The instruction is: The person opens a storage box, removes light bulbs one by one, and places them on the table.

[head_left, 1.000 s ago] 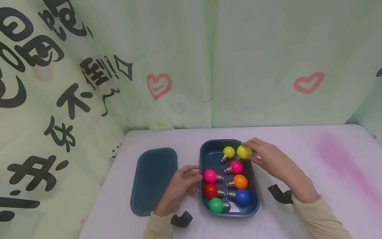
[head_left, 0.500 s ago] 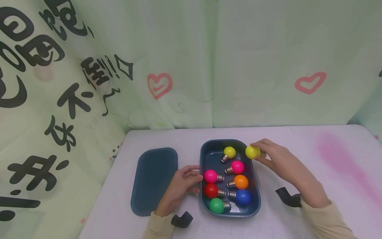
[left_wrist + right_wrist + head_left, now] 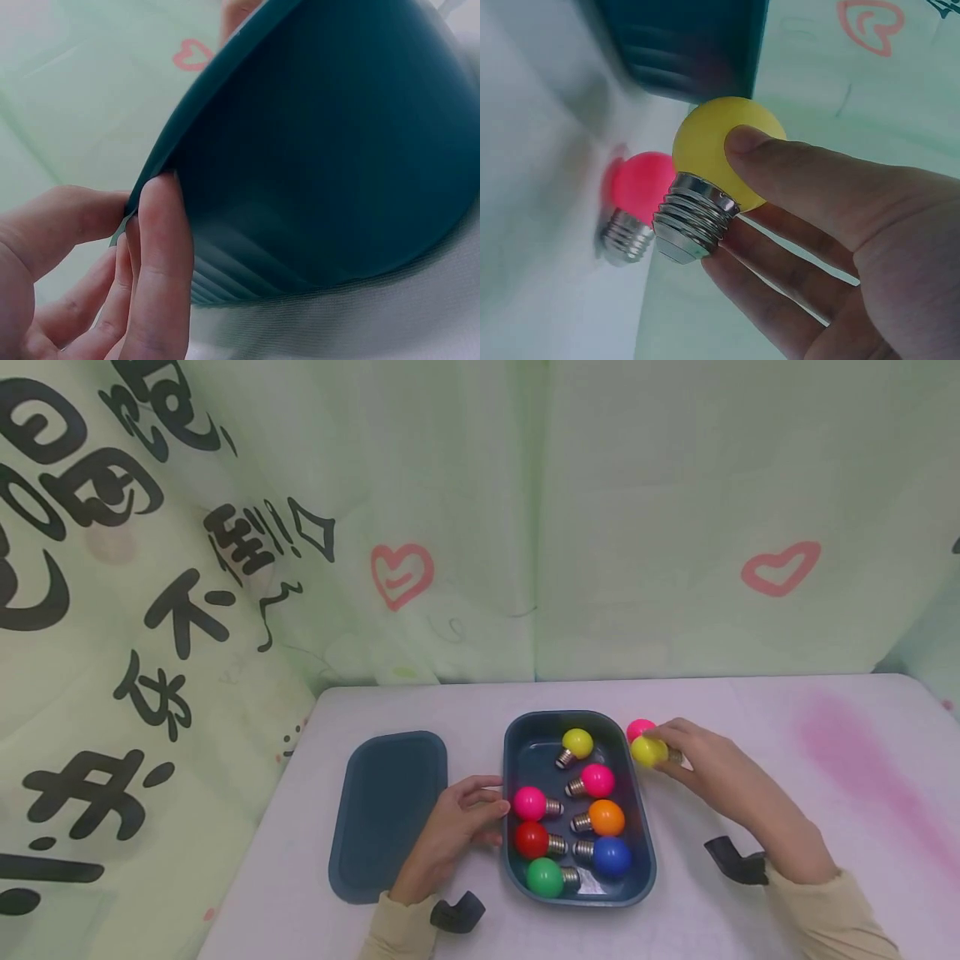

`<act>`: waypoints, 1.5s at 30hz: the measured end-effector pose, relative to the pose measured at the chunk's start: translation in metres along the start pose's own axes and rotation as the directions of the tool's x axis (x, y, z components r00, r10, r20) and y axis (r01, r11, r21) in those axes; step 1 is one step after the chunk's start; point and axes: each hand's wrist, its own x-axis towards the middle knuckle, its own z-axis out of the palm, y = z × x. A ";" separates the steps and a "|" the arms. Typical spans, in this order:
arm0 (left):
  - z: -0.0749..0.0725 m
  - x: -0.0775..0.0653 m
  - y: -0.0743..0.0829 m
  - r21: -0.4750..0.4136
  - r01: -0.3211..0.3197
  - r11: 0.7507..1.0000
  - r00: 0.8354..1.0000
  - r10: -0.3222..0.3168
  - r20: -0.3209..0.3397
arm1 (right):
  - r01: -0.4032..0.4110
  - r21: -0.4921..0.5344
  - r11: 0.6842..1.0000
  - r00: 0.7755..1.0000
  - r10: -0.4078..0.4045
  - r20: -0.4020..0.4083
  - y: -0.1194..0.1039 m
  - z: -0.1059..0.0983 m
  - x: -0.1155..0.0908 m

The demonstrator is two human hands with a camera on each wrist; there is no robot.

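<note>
My right hand (image 3: 701, 758) pinches a yellow light bulb (image 3: 724, 142) between thumb and fingers, just right of the dark blue tray (image 3: 645, 852). A pink light bulb (image 3: 641, 184) lies on the table beyond it, partly covered by the yellow one in the head view. With thumb and forefinger my left hand (image 3: 468, 814) grips the tray's left rim (image 3: 161, 150). Inside the tray lie a yellow bulb (image 3: 577, 742), two pink bulbs (image 3: 597, 780), an orange bulb (image 3: 606, 817), a red bulb (image 3: 531, 840), a blue bulb (image 3: 611, 857) and a green bulb (image 3: 544, 877).
A flat dark blue lid (image 3: 386, 818) lies left of the tray, its right side partly behind the left hand. The table (image 3: 825, 793) wears a white cloth with a pink patch. Behind it hangs a pale green curtain (image 3: 637, 527) with hearts and black lettering.
My right hand has carried the yellow bulb rightward from over the tray's far right corner to outside it, and slightly lower. The pink bulb on the table has come into sight. My left hand stays put.
</note>
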 end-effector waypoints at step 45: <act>0.002 0.000 0.001 0.016 0.002 1.000 1.000 -0.001 -0.022 | -0.016 -0.119 0.993 0.999 0.022 0.049 0.007 0.021 0.002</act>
